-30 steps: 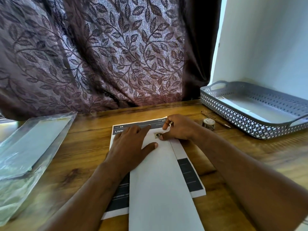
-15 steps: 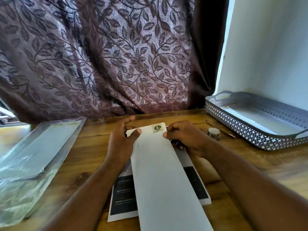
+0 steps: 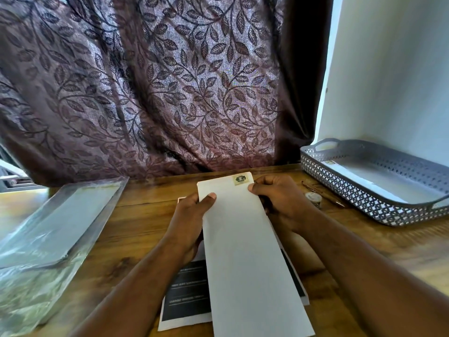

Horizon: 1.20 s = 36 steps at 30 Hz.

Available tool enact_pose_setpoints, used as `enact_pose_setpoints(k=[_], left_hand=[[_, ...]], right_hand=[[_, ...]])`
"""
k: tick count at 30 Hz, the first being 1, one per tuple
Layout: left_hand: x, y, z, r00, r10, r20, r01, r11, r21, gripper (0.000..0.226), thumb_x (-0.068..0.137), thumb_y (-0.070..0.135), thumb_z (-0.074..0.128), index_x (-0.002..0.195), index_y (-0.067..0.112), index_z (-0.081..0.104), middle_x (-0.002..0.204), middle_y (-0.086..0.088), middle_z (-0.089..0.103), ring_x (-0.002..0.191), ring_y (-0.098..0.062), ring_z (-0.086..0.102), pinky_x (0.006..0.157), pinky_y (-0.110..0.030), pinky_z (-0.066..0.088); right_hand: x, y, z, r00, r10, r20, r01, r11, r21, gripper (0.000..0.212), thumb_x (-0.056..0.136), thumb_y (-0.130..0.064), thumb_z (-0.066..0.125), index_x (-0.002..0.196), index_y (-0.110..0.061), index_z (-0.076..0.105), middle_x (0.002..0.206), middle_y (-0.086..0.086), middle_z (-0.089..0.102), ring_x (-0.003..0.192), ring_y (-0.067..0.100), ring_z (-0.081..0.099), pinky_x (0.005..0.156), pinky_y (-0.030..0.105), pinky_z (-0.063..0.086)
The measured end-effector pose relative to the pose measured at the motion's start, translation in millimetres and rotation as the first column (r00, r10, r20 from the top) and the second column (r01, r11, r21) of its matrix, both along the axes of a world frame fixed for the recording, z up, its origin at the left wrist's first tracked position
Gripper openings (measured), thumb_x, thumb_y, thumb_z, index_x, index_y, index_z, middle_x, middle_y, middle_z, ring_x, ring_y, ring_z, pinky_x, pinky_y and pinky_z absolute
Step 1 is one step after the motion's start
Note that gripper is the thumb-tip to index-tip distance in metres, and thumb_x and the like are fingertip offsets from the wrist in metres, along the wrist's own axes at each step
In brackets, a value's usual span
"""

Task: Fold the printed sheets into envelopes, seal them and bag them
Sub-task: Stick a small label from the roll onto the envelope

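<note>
**Sealed envelope comes up off the stack**

Lifted clear of the printed sheets (image 3: pixel 184 293), where it lay pressed flat a second ago, the envelope (image 3: pixel 247 239) is now held between both hands. Its far end is raised toward the leaf-patterned curtain (image 3: pixel 170 93) and its near end runs out past the bottom of the view. The left hand (image 3: pixel 192 215), flat on the paper a second ago, now pinches the left edge with the thumb on top and the fingers tucked beneath. The right hand (image 3: pixel 279 203) grips the opposite edge the same way, its thumb just beside the small printed sticker (image 3: pixel 240 179) at the top corner.

Gripping both long edges near the far end probably keeps the thin paper from sagging while it is carried. It also leaves the sticker uncovered, so the seal looks done and bagging is likely next.

The envelope is long, narrow, matte white and uncreased. The sheets under it are white with dark printed bands and lie on a wooden table (image 3: pixel 136 229) with visible grain. The clear plastic bag (image 3: pixel 48 239) lies to the left, glossy and crinkled, well apart from the hands. To the right sits a grey perforated plastic tray (image 3: pixel 364 205) with cut-out handles and white paper inside. Between it and the right hand are a small sticker roll (image 3: pixel 314 200) and a thin stick-like tool (image 3: pixel 325 195).
</note>
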<state>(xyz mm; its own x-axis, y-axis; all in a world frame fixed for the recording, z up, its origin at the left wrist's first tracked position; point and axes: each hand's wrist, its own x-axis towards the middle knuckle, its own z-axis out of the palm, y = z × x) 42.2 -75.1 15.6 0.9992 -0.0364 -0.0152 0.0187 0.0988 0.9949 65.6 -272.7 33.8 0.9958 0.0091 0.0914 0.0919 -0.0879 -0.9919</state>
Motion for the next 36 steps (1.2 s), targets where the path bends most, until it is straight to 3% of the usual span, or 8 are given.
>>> enact_pose_setpoints(k=[7,12,17,21,27,29,32,36], left_hand=[[-1,1,3,0.999,0.041,-0.016,-0.041,0.999,-0.019,0.022,0.098,0.017,0.061,0.119,0.014,0.067,0.106,-0.007,0.077,0.097,-0.032,0.073,0.09,-0.054,0.058],[3,16,12,0.973,0.228,-0.025,-0.227,0.947,-0.229,0.01,0.098,0.015,0.061,0.102,0.012,0.07,0.097,-0.012,0.078,0.094,-0.039,0.072,0.085,-0.058,0.058],[7,34,15,0.925,0.376,-0.052,-0.371,0.867,-0.332,0.008,0.095,0.023,0.066,0.096,0.015,0.068,0.092,-0.006,0.077,0.071,-0.024,0.073,0.057,-0.033,0.058],[2,26,13,0.98,0.192,-0.061,-0.201,0.935,-0.291,0.02,0.1,0.032,0.057,0.107,0.016,0.068,0.096,-0.007,0.078,0.078,-0.023,0.074,0.058,-0.032,0.058],[-5,10,7,0.996,0.036,-0.083,-0.049,0.988,-0.15,0.019,0.1,0.021,0.058,0.118,0.025,0.065,0.105,-0.004,0.077,0.102,-0.03,0.07,0.088,-0.048,0.057],[-4,8,7,0.994,0.076,-0.079,-0.088,0.985,-0.151,0.021,0.101,0.019,0.057,0.12,0.023,0.063,0.109,-0.005,0.075,0.103,-0.031,0.069,0.087,-0.047,0.057],[-4,8,8,0.99,0.139,-0.036,-0.143,0.976,-0.164,0.019,0.102,0.021,0.055,0.12,0.028,0.059,0.116,-0.003,0.071,0.106,-0.031,0.067,0.092,-0.053,0.055],[-9,2,11,0.994,0.111,0.005,-0.109,0.979,-0.174,0.022,0.102,0.02,0.054,0.122,0.027,0.058,0.118,-0.003,0.071,0.104,-0.028,0.068,0.077,-0.043,0.06]], right_hand=[[-4,3,-1,1.0,0.017,0.01,-0.017,1.0,0.011,0.023,0.099,-0.017,0.061,0.089,0.001,0.071,0.07,0.009,0.07,0.055,0.018,0.063,0.049,0.027,0.049],[-10,13,1,0.972,0.217,-0.085,-0.217,0.976,0.009,0.033,0.094,-0.026,0.069,0.107,0.005,0.072,0.102,0.02,0.076,0.09,0.037,0.074,0.083,0.043,0.06],[-17,18,7,0.943,0.308,-0.124,-0.323,0.938,-0.125,0.029,0.089,-0.018,0.075,0.112,0.0,0.071,0.106,0.015,0.077,0.101,0.037,0.072,0.094,0.051,0.057],[-16,17,7,0.979,0.187,-0.078,-0.197,0.969,-0.15,0.022,0.091,-0.019,0.073,0.107,-0.005,0.073,0.101,0.012,0.078,0.095,0.035,0.074,0.092,0.053,0.057],[-21,11,8,0.992,0.092,-0.087,-0.105,0.983,-0.151,0.019,0.094,-0.025,0.07,0.102,-0.008,0.074,0.095,0.007,0.079,0.089,0.028,0.076,0.089,0.049,0.06],[-26,8,7,0.992,0.075,-0.104,-0.089,0.986,-0.138,0.021,0.095,-0.027,0.068,0.1,-0.007,0.074,0.094,0.009,0.078,0.088,0.031,0.075,0.082,0.048,0.06],[-43,0,10,0.971,0.144,-0.191,-0.17,0.977,-0.126,0.021,0.096,-0.025,0.067,0.11,-0.01,0.071,0.097,0.012,0.077,0.07,0.027,0.07,0.055,0.032,0.052],[-67,-9,8,0.969,0.114,-0.22,-0.133,0.989,-0.069,0.02,0.096,-0.016,0.067,0.116,-0.01,0.066,0.101,0.012,0.077,0.061,0.022,0.067,0.051,0.027,0.051]])
